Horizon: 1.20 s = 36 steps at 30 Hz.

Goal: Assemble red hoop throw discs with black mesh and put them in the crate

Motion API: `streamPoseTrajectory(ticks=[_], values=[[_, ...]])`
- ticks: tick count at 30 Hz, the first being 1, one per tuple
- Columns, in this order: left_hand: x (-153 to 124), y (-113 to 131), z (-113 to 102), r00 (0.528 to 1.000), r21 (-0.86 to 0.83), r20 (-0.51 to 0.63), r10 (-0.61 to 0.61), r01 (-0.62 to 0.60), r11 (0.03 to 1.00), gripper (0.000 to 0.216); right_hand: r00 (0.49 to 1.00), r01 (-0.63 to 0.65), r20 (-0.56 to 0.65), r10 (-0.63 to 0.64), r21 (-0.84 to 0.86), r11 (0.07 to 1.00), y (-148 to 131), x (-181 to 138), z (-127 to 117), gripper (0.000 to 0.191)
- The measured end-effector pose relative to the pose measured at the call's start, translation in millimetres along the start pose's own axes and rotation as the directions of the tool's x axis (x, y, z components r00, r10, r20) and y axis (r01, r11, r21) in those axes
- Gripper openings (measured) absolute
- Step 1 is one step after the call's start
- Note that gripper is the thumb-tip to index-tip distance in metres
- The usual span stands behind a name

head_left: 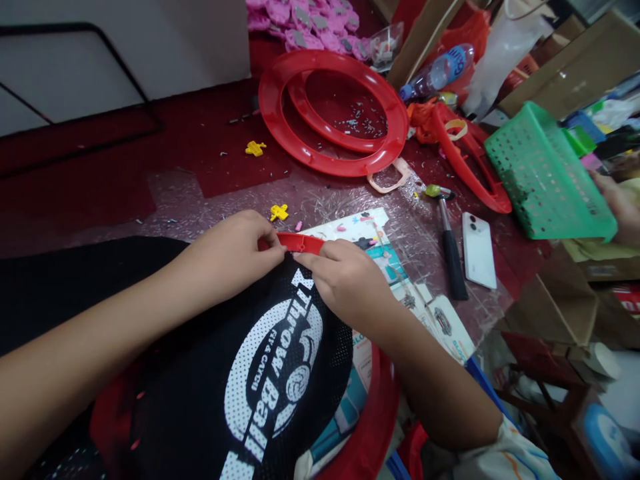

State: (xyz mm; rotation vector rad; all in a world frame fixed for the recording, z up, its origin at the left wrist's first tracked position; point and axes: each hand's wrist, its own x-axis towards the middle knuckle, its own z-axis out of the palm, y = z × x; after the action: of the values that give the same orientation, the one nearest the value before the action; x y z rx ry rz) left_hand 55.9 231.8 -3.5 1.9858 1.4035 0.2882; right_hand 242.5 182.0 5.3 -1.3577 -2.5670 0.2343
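A black mesh cloth (250,373) printed "Throw Ball" in white lies over a red plastic ring (300,243) in front of me. My left hand (235,257) pinches the mesh and the ring's far edge, fingers closed. My right hand (345,280) pinches the same edge just to the right, fingers closed on mesh and ring. The ring's near rim (370,420) shows under my right forearm.
Two nested red rings (333,113) lie at the back. A hammer (450,247) and a white phone (479,250) lie to the right, beside a green basket (545,173). Small yellow clips (279,212) lie on the table. Another person's hand (620,203) is at the right edge.
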Motion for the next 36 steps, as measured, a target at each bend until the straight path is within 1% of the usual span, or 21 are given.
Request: streamPoseTrajectory(ticks=[2,5,6,8,10,12,13,15,17,19,22,25,27,30,36], values=[[0,0,0,1.0,0.007,0.005,-0.01,0.01,1.0,0.023,1.0,0.009,-0.015,-0.009,0.001,1.0,-1,0,1,0.036],[-1,-3,-2,1.0,0.032,0.013,0.006,-0.006,0.999,0.025,1.0,-0.01,0.004,0.01,0.05,0.999,-1,0,-1,0.034],[-2,-4,-4,0.999,0.05,0.025,0.028,-0.03,0.998,0.026,0.999,-0.044,0.014,0.042,0.091,0.995,-2,0,-4,0.032],[-4,-6,-9,0.995,0.135,0.067,0.072,-0.081,0.988,0.031,0.987,-0.158,0.024,0.156,0.186,0.97,-4,-1,-11,0.027],[-8,-7,-15,0.991,0.271,0.104,0.087,-0.112,0.956,0.036,0.956,-0.293,0.046,0.291,0.259,0.92,-6,-1,-18,0.022],[-10,-6,-17,0.992,0.377,0.077,0.099,-0.121,0.918,0.038,0.919,-0.392,0.085,0.384,0.293,0.872,-8,-1,-22,0.014],[-10,-5,-16,0.99,0.383,0.053,0.134,-0.144,0.913,0.038,0.904,-0.425,0.105,0.413,0.307,0.852,-8,0,-22,0.011],[-8,-3,-11,0.969,0.3,0.014,0.247,-0.24,0.923,0.037,0.882,-0.468,0.13,0.453,0.341,0.815,-9,1,-22,0.009],[-4,-2,-5,0.934,0.18,-0.004,0.357,-0.35,0.919,0.034,0.868,-0.492,0.135,0.478,0.373,0.787,-8,2,-20,0.008],[0,0,0,0.917,0.093,0.007,0.399,-0.398,0.913,0.031,0.855,-0.509,0.133,0.501,0.395,0.765,-7,3,-19,0.008],[3,1,2,0.922,0.032,0.029,0.387,-0.388,0.921,0.027,0.838,-0.529,0.125,0.532,0.426,0.734,-7,4,-21,0.008],[2,1,0,0.938,0.004,0.042,0.344,-0.344,0.939,0.027,0.837,-0.528,0.134,0.53,0.45,0.72,-7,4,-22,0.009],[0,1,0,0.951,-0.004,0.047,0.306,-0.306,0.952,0.027,0.844,-0.516,0.122,0.522,0.451,0.728,-7,5,-20,0.011],[-2,2,1,0.966,-0.016,0.033,0.255,-0.255,0.967,0.028,0.854,-0.49,0.073,0.516,0.448,0.748,-7,5,-16,0.014],[-3,5,4,0.987,0.031,0.028,0.159,-0.16,0.987,0.027,0.854,-0.479,0.024,0.519,0.426,0.768,-7,6,-10,0.012]])
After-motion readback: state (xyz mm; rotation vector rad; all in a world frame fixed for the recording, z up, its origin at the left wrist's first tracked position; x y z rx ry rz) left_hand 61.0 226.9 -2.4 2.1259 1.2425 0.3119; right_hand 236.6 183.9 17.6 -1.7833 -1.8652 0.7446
